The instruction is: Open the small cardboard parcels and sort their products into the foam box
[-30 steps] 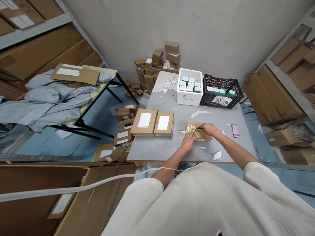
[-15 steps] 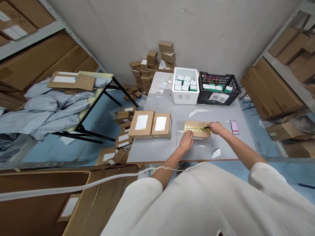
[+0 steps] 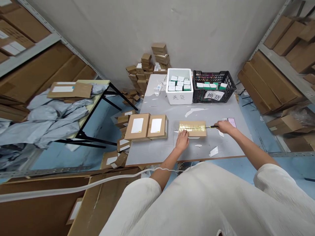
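Note:
A small cardboard box [image 3: 200, 132] with a shiny strip of yellowish tape along its top lies on the grey table. My left hand [image 3: 182, 140] grips its near left corner, fingers over the top. Closed around a black and yellow utility knife [image 3: 212, 126], my right hand [image 3: 223, 126] is just off the box's right end. The thin blade points left at the tape line, and a dark slit shows along the tape. Beside my right hand lies a phone [image 3: 231, 122], partly hidden by it.
Two labelled cardboard boxes [image 3: 137, 127] sit on the table's left. At the back stand a white foam bin [image 3: 180, 98] and a black plastic crate [image 3: 227, 93], both holding small white and green boxes. Paper scraps [image 3: 214, 151] lie nearby. Grey parcels [image 3: 59, 111] cover a side table.
My right hand has drawn the knife rightward, from over the tape to beyond the box's right end. My left hand stays on the box. The view has shifted slightly.

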Demonstrator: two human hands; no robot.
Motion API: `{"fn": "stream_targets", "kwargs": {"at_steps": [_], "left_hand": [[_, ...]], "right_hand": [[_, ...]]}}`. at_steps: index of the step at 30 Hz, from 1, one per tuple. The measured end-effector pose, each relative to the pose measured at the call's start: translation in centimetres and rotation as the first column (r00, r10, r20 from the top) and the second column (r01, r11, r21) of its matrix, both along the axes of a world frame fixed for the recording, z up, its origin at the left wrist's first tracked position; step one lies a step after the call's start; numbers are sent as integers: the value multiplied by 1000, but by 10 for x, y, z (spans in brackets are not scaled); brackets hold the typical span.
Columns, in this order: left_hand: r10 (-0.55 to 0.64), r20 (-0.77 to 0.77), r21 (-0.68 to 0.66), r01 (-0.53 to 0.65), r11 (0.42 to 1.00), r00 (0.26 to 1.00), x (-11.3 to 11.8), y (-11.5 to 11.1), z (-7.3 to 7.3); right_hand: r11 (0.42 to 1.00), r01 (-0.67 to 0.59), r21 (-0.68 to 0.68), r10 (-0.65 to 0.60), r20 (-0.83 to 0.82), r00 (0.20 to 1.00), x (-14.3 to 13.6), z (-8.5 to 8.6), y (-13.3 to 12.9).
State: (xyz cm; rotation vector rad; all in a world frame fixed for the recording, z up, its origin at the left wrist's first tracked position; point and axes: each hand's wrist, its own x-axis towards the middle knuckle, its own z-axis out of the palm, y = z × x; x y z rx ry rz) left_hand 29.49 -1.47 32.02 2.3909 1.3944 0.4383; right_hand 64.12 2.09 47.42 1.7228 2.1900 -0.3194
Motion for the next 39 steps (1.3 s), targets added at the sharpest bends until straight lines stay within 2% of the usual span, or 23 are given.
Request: {"fn": "stream_targets", "kwargs": {"at_steps": [5, 12, 17, 22, 25, 31, 39], "left_hand": [[33, -48, 12, -32, 999, 998, 15, 3, 16], [-105, -147, -44, 99, 994, 984, 65, 26, 42], [-183, -280, -140, 148, 979, 943, 88, 46, 49], [-220, -350, -203, 155, 967, 911, 96, 57, 54], [-229, -363, -219, 156, 963, 903, 100, 60, 54], [-208, -368, -231, 128, 965, 906, 106, 61, 52], [-185, -345, -234, 107, 966, 920, 105, 55, 47]], "right_hand": [[997, 75, -6, -75, -30, 997, 34, -11, -19], [974, 226, -17, -218, -341, 914, 66, -41, -38], [956, 288, -59, -282, -462, 841, 77, -58, -46], [945, 310, -108, -311, -598, 739, 83, -73, -46], [943, 312, -114, -311, -636, 706, 84, -83, -41], [972, 230, -43, -207, -615, 760, 82, -94, -21], [996, 91, -7, -85, -432, 898, 73, -92, 3]]}}
